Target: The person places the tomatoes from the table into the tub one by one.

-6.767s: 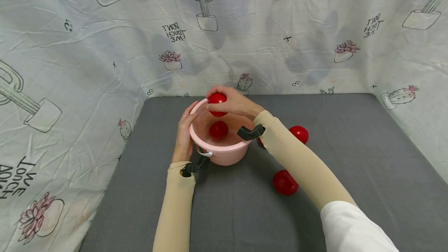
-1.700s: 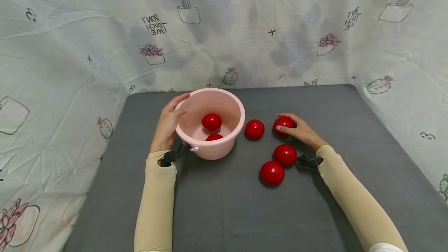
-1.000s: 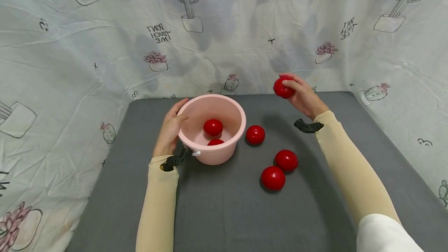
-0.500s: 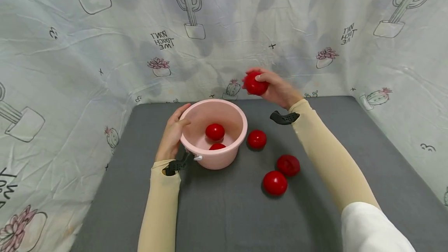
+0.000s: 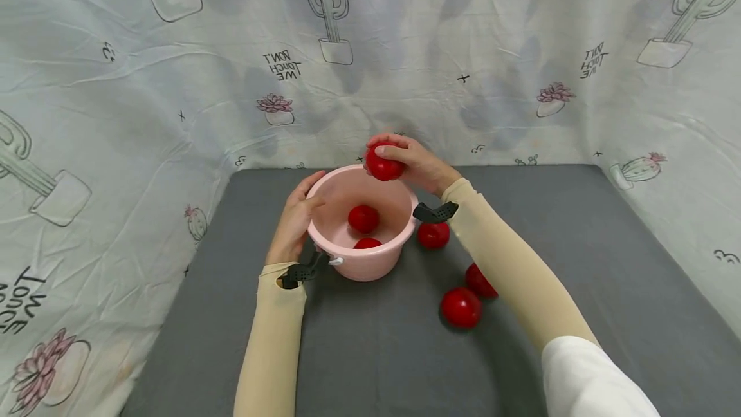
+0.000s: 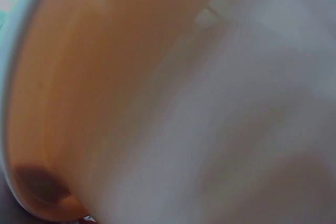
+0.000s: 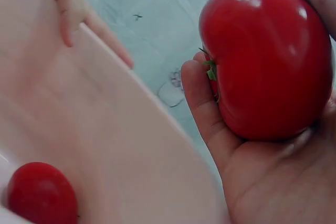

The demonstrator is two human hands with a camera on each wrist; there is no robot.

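Note:
My left hand [image 5: 294, 224] grips the left rim of a pink bucket [image 5: 370, 267], thumb inside and fingers along the outside. Over the bucket's far right rim, my right hand [image 5: 419, 166] holds a red tomato [image 5: 384, 163]. The right wrist view shows this tomato [image 7: 268, 61] with its green stem end, fingers curled round it. Two more tomatoes lie inside the bucket, one in the middle [image 5: 363, 218] and one [image 5: 368, 244] partly hidden by the near rim. Blurred pink bucket wall [image 6: 157, 103] fills the left wrist view.
Right of the bucket on the grey table [image 5: 370, 352] lies a tomato [image 5: 433, 235]. Nearer are two touching tomatoes, one in front [image 5: 460, 308] and one [image 5: 479, 280] partly covered by the right sleeve. A cactus-printed cloth [image 5: 405, 37] hangs behind and at the sides.
My right hand picked up a tomato from the table, lifted it and carried it left to the bucket. The bucket now holds two tomatoes, one visible at first. My left hand stays on the rim.

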